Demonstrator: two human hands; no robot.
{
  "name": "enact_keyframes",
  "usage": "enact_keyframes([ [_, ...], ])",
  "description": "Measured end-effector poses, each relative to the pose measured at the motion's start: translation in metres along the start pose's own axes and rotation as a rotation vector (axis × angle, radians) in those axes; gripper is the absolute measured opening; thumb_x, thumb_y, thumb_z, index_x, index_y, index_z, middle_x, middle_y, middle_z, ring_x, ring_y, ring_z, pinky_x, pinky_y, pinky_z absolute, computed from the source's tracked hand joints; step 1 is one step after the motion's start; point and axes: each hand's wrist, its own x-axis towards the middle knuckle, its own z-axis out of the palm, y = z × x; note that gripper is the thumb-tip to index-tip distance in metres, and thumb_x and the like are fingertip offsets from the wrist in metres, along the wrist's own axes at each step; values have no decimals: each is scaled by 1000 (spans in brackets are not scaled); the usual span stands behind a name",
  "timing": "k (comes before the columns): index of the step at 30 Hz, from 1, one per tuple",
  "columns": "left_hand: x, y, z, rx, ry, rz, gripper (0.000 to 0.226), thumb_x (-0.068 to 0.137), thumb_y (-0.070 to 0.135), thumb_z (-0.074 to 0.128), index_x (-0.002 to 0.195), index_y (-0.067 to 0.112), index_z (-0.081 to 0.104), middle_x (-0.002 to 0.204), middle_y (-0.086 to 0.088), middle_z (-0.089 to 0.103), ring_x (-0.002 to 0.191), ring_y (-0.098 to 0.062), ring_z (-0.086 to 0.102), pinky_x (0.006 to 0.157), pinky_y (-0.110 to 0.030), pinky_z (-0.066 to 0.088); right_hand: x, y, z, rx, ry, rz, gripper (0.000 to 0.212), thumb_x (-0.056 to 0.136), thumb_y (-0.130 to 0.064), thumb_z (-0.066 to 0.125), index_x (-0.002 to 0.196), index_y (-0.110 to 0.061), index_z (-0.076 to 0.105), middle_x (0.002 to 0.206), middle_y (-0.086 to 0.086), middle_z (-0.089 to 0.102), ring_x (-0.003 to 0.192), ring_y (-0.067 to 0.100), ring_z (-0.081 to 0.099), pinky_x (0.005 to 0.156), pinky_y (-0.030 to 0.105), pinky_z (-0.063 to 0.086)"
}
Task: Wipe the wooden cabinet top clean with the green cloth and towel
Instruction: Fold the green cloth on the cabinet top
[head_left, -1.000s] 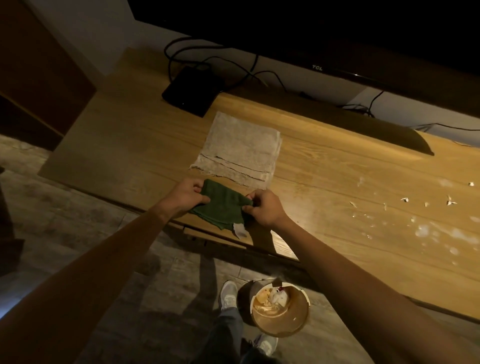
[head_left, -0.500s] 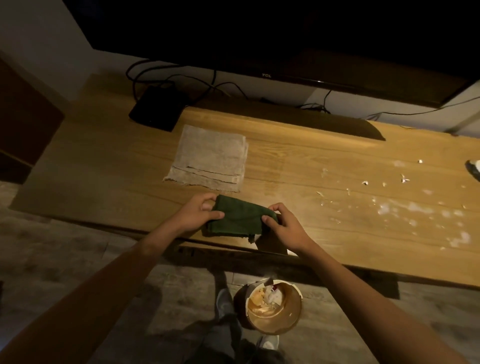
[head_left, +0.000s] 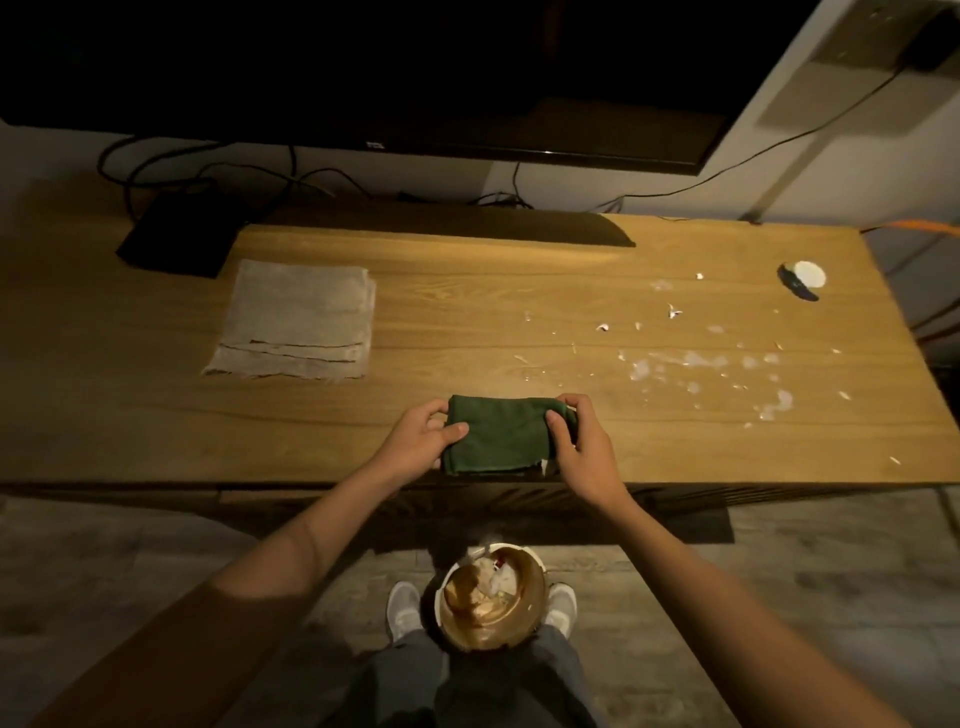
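Observation:
A folded green cloth (head_left: 496, 439) lies near the front edge of the wooden cabinet top (head_left: 467, 312). My left hand (head_left: 421, 447) pinches its left side and my right hand (head_left: 579, 449) pinches its right side. A folded grey towel (head_left: 296, 325) lies flat on the left part of the top, apart from both hands. White crumbs and smears (head_left: 701, 364) are scattered over the right part of the top.
A black box (head_left: 176, 234) with cables sits at the back left, under a TV (head_left: 415, 78). A small white dish with a dark object (head_left: 802, 278) lies at the far right. On the floor between my shoes stands a bin (head_left: 493, 597) holding scraps.
The view has swung right and squared up to the cabinet. Both hands stay on the green cloth, which now lies flatter and further onto the top.

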Motion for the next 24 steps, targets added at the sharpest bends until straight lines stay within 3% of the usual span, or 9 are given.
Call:
enact_keyframes([
  [3,7,-9,44,-21,10,-14,12,98,11,59,110,11,60,99,-8,76,92,-21,74,76,-38,62,-2,29,-30,4,9,42,16,109,-26,47,123,-21,50,105,-18,61,94,-16,61,67,11,53],
  [6,12,-19,84,78,35,-16,14,98,16,60,111,12,61,99,-7,77,93,-23,73,71,-35,59,-2,61,-61,-19,-27,83,12,108,-26,49,119,-22,51,102,-18,61,90,-13,62,65,10,50],
  [8,18,-25,109,166,70,-15,19,97,17,61,113,6,61,92,-9,75,83,-22,71,65,-33,52,0,82,-76,-43,-46,114,10,108,-27,50,117,-24,52,100,-19,61,88,-3,63,66,11,49],
  [12,34,-34,143,313,178,27,19,94,12,66,109,1,64,54,10,61,57,-5,60,63,-27,53,11,113,-98,-53,-93,179,16,107,-26,51,121,-18,55,99,-11,63,97,16,65,81,37,57],
  [16,48,-35,155,303,298,25,12,90,14,71,102,12,71,61,10,70,68,-6,69,74,-28,59,26,121,-108,-73,-120,158,20,106,-25,55,122,-16,60,105,-1,68,99,21,67,85,43,58],
  [18,52,-39,156,324,371,5,11,88,15,73,99,14,72,73,3,75,76,-13,71,78,-30,59,33,123,-108,-90,-132,155,24,105,-26,57,126,-15,61,110,2,70,99,21,67,86,45,58],
  [22,53,-43,158,562,511,13,14,84,26,77,83,17,67,72,5,64,74,-17,62,63,-29,46,37,127,-104,-232,-98,152,28,101,-29,64,123,-12,63,104,6,71,91,23,65,81,42,56],
  [24,51,-45,160,705,553,41,21,83,32,77,81,27,57,81,7,61,77,-15,58,65,-26,38,36,130,-103,-308,-75,156,24,99,-31,66,115,-13,64,98,4,68,88,23,64,76,40,55],
])
